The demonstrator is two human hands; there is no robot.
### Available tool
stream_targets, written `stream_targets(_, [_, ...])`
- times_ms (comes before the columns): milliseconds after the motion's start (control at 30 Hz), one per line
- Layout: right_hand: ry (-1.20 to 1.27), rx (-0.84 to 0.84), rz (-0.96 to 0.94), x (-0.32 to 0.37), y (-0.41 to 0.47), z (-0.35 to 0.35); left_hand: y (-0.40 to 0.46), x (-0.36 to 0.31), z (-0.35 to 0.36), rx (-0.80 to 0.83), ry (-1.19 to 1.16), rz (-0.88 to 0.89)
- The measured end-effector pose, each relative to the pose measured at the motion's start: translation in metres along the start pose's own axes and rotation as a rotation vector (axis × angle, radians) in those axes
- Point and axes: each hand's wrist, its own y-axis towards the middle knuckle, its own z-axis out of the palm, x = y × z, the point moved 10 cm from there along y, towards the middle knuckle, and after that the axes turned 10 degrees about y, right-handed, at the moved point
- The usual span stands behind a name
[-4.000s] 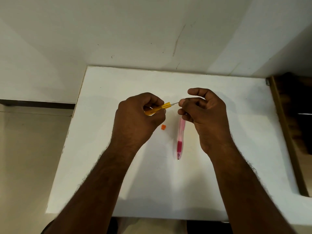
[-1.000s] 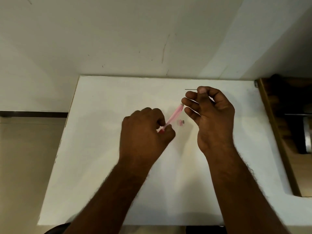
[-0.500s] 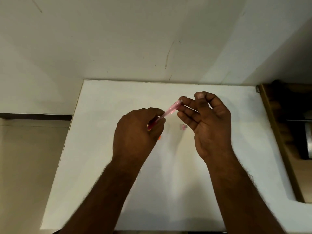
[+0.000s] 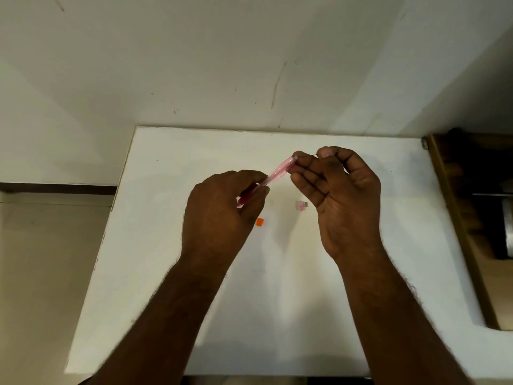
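Curled fingers of the left hand (image 4: 222, 212) grip the darker lower end of a pink pen barrel (image 4: 279, 172), which is held above the white table (image 4: 166, 273) and slants up and to the right. Its paler upper end meets the fingertips of the right hand (image 4: 347, 201), whose thumb and forefinger pinch a thin dark rod (image 4: 314, 155); only a short stretch of it shows between them, and the fingers hide whether it enters the barrel. On the table just beside the left hand lies a small orange piece (image 4: 259, 222), partly tucked under the knuckles. A little farther, between the hands, sits a small pink and grey piece (image 4: 302, 205). Beyond the table's far edge rises a scuffed pale wall (image 4: 222, 65). A wooden shelf (image 4: 455, 218) adjoins the table's right side.
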Motion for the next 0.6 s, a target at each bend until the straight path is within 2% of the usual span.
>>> stream_targets(333, [-0.035, 0.013, -0.02, 0.0012, 0.0006, 0.0007, 0.0011, -0.001, -0.0037, -0.031, 0.013, 0.036])
stream_targets(600, [-0.142, 0.044, -0.095, 0.0066, 0.001, 0.0002, 0.0025, -0.0063, -0.0061, -0.055, 0.115, 0.099])
